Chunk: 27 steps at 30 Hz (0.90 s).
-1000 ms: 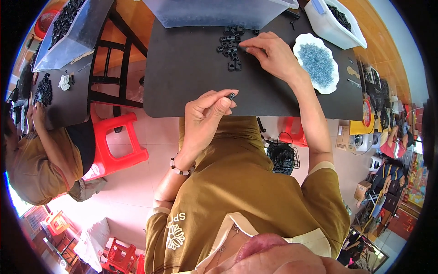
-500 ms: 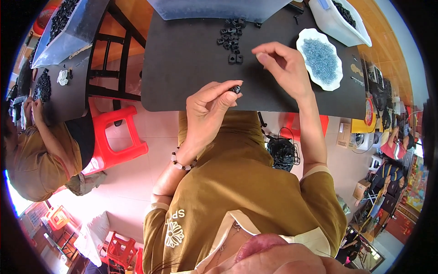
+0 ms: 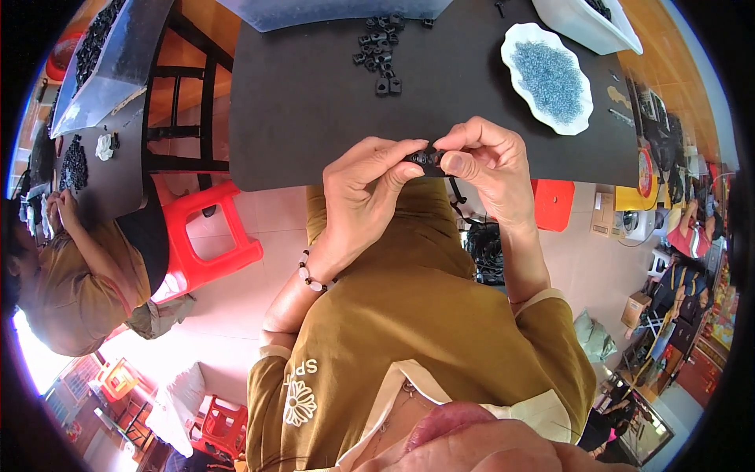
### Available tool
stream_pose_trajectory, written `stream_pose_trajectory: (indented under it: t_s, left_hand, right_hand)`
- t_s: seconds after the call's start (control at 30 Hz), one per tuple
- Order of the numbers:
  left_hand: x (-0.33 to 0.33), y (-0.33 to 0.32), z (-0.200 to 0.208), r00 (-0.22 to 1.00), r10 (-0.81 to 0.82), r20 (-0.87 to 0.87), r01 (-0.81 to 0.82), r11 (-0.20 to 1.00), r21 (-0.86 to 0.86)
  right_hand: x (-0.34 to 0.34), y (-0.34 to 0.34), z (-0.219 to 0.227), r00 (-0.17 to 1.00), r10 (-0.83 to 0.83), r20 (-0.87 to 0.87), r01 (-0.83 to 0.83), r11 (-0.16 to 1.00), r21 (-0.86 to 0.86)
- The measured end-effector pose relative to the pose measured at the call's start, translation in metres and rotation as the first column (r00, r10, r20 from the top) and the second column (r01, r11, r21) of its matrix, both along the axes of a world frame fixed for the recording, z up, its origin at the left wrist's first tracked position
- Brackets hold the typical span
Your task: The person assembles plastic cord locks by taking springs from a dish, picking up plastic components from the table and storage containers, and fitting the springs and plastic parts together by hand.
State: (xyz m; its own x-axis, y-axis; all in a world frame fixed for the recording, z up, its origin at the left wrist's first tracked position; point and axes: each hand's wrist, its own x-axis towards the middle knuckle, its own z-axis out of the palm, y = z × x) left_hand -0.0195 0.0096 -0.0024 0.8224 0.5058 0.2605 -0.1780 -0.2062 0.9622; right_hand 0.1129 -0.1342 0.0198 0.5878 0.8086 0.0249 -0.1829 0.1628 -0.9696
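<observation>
Just above the near edge of the dark table [image 3: 291,118], my left hand [image 3: 362,185] pinches a small black part [image 3: 421,157] between thumb and fingertips. My right hand [image 3: 494,169] meets it from the right, its thumb and forefinger closed at the part's right end. A dark bit shows between those fingertips, too small to tell whether it is a separate piece. Farther up the table lies a cluster of small black blocks with holes [image 3: 379,51]. A white scalloped dish [image 3: 585,110] at the right holds many tiny bluish-grey pieces [image 3: 546,82].
A translucent bin [image 3: 330,12] stands at the table's far edge, and a white bin [image 3: 594,27] at the far right. Red stools [image 3: 208,236] stand to the left. Another person [image 3: 86,267] works at a side table beside a black heap [image 3: 75,164].
My right hand has come down and left from over the table to the black part in my left hand. The view has shifted slightly.
</observation>
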Motion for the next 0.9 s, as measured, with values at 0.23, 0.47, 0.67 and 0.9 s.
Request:
stream_pose_trajectory:
  t_s: [0.23,0.47,0.67,0.9]
  left_hand:
    - [0.000,-0.005,0.002,0.999,0.007,-0.034,-0.004,0.996,0.085]
    - [0.000,-0.008,0.003,0.999,0.004,0.053,-0.020,0.956,0.292]
    - [-0.003,-0.009,0.005,0.994,-0.003,0.110,-0.054,0.859,0.508]
    - [-0.007,-0.009,0.015,0.988,-0.039,0.152,-0.074,0.739,0.669]
  right_hand:
    - [-0.003,-0.004,-0.005,1.000,-0.030,-0.006,0.030,1.000,0.000]
    - [-0.002,-0.012,-0.007,0.998,0.006,-0.057,-0.009,0.999,-0.042]
    - [-0.002,-0.016,-0.004,0.997,0.053,-0.057,-0.056,0.997,-0.047]
    - [-0.007,-0.017,0.011,0.995,0.097,-0.032,-0.100,0.991,-0.088]
